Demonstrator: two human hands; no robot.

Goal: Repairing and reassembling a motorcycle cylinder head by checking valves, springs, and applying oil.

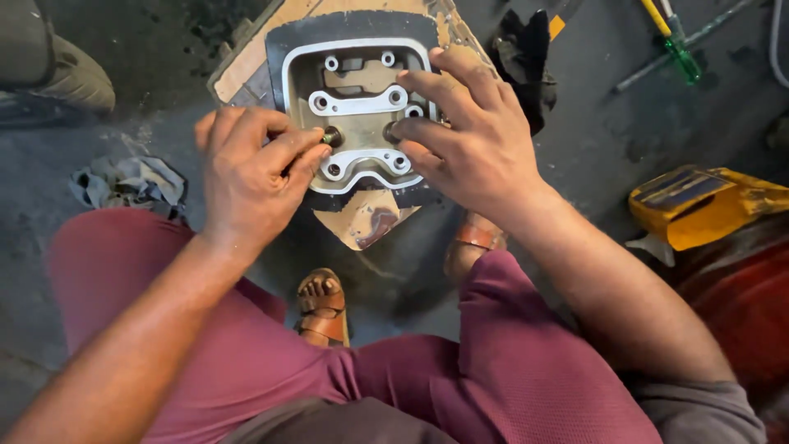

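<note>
Pinching a small dark round part between thumb and fingertips, the left hand is pressing it against the middle of a metal engine cover. The right hand is spreading over the cover's right side, its fingers resting on a second dark round part rather than closing around anything. The cover is lying open side up on a scrap of cardboard on the floor, between the person's knees.

Risks, as I judge them: the small part is sitting only in fingertips, so it could be slipping out and rolling off across the dirty floor; grit could be getting into the cover.

Counting: two hands, one cover, two round parts, two pale cross brackets, two sandals, one green-handled screwdriver, one crumpled rag.
</note>
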